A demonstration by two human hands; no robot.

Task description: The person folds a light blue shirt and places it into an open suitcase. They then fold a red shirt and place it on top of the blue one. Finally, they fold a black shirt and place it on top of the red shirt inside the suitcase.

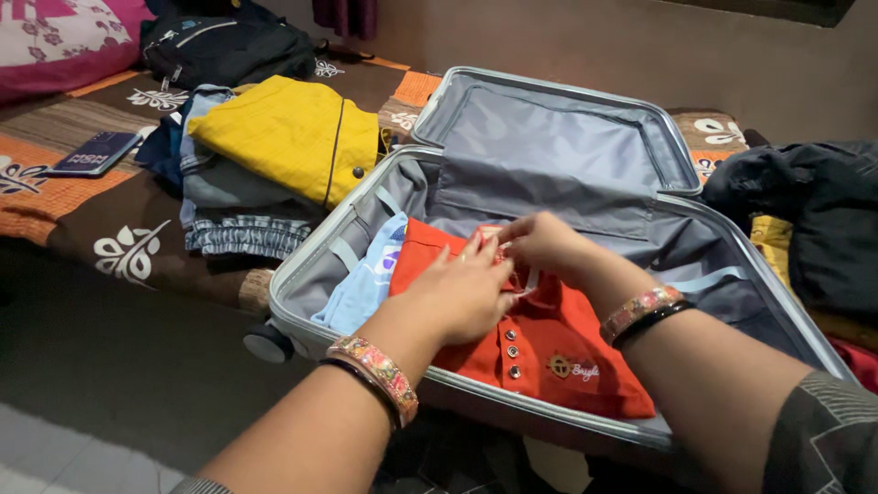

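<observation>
An open grey suitcase (302,265) lies on the bed edge with its lid (549,137) raised. Inside it a folded orange-red shirt (549,352) with buttons rests on a light blue garment (361,288). My left hand (462,293) presses flat on the shirt near its collar. My right hand (544,242) pinches the collar area just beside the left hand. Both wrists wear patterned bangles.
A stack of folded clothes topped by a yellow garment (283,133) sits left of the suitcase on a brown and orange bedspread (110,229). A black backpack (229,46), a dark booklet (96,151) and a pink pillow (64,37) lie behind. Dark clothing (805,210) is piled at the right.
</observation>
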